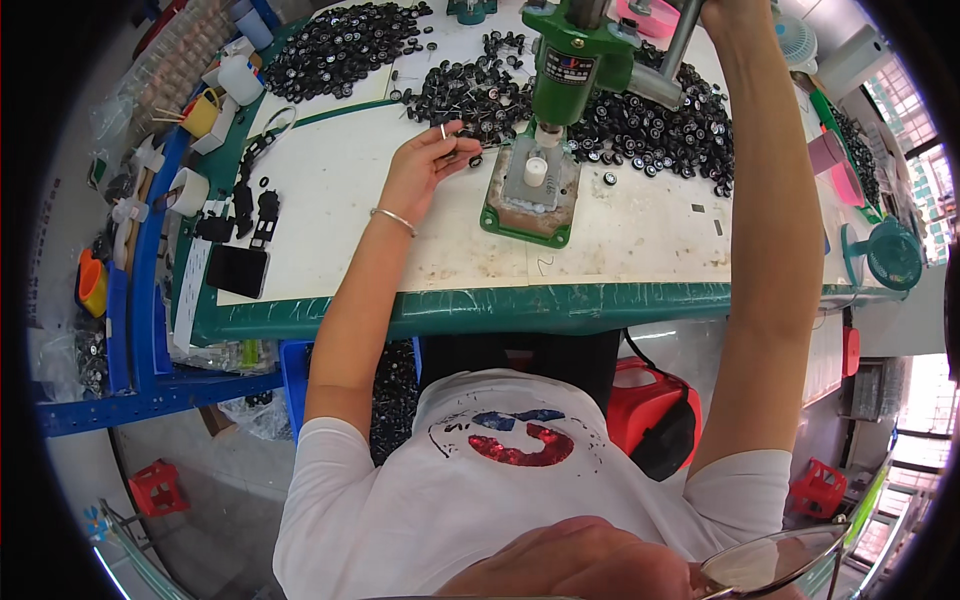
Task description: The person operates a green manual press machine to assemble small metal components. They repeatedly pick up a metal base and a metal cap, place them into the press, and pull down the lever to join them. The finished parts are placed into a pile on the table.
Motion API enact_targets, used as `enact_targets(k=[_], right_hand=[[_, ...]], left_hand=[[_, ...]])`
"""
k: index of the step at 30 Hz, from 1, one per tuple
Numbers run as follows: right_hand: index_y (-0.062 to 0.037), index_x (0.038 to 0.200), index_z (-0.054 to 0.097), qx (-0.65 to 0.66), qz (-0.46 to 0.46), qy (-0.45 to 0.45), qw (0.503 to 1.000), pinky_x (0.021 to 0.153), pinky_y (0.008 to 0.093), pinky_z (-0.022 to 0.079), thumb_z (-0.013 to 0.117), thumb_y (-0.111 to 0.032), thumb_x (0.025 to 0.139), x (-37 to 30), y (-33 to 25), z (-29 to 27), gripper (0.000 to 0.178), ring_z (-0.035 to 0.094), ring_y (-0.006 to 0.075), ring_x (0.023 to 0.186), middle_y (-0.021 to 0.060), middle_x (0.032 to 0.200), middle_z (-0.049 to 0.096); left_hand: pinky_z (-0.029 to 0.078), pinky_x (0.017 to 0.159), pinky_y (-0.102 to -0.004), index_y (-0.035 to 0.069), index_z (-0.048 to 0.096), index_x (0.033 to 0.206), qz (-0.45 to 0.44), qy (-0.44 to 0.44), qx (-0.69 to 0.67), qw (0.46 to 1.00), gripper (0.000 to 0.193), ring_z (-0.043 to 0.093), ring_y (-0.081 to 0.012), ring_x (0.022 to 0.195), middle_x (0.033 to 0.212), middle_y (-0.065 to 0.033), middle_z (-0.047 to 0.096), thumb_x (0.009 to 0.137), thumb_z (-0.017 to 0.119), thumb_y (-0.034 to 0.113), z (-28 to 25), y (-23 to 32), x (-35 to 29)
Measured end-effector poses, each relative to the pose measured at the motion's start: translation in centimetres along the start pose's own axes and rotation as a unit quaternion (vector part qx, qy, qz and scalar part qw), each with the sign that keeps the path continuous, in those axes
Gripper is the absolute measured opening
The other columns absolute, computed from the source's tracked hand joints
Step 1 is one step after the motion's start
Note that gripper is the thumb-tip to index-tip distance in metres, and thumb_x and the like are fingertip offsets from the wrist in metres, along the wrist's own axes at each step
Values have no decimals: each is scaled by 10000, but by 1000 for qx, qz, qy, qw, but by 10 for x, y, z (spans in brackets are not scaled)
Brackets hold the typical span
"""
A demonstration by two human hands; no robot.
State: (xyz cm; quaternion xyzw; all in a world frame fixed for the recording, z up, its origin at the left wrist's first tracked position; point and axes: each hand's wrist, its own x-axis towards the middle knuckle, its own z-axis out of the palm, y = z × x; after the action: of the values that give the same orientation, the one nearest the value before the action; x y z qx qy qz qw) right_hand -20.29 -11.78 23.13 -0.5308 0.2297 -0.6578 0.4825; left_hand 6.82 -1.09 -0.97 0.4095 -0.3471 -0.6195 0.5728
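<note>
A green hand press (pixel 566 75) stands on the table, with a white round post (pixel 536 171) on its base plate (pixel 526 205). Left of the base, my left hand (pixel 428 168) is closed, its fingertips pinching a small black round part (pixel 475 161). My right arm reaches up past the press to its metal lever (pixel 684 38). There my right hand (pixel 736 12) is wrapped round the lever's upper end, partly cut off by the picture's edge. Heaps of black round parts (pixel 470 95), some with thin metal pins, lie behind the press and to its right (pixel 655 130).
Another heap of black parts (pixel 340 50) lies at the far left. A phone (pixel 237 271) and a black strap (pixel 243 205) lie by the left edge, near a blue rack (pixel 150 260). A teal fan (pixel 890 255) and pink containers (pixel 845 182) stand at the right.
</note>
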Motion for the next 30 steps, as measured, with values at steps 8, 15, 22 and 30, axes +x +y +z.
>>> enact_targets(k=[8, 15, 22, 30], right_hand=[[-57, 1107, 645, -342, 106, 39, 933, 624, 246, 479, 502, -225, 922, -101, 76, -79, 288, 593, 113, 730, 44, 907, 654], [-20, 915, 642, -598, 88, -106, 789, 728, 374, 487, 685, -213, 801, -193, 160, -123, 228, 620, 269, 782, 118, 890, 636], [-9, 964, 631, -515, 87, -126, 844, 681, 286, 491, 685, -89, 809, -185, 153, -111, 183, 592, 155, 736, 79, 937, 616], [-49, 974, 645, -415, -72, -179, 889, 736, 337, 506, 631, -75, 836, -197, 136, -24, 141, 621, 264, 841, 93, 991, 611]], left_hand=[[454, 601, -304, 75, 663, 1001, 40, 38, 305, 951, 227, 586, -165, 651, 757, -43, 636, 778, 651, 116, -15, -15, 10], [445, 575, -305, 109, 675, 951, 158, 74, 611, 772, 239, 579, -180, 626, 678, -51, 596, 732, 734, 184, 12, -25, 5], [366, 521, -182, 43, 667, 938, 83, 63, 209, 972, 163, 597, -76, 679, 853, -39, 664, 805, 705, 131, 9, -9, 3], [398, 554, -187, 25, 669, 1000, -56, -23, -51, 997, 175, 612, -82, 743, 849, -41, 668, 838, 684, 89, 21, 0, -9]])
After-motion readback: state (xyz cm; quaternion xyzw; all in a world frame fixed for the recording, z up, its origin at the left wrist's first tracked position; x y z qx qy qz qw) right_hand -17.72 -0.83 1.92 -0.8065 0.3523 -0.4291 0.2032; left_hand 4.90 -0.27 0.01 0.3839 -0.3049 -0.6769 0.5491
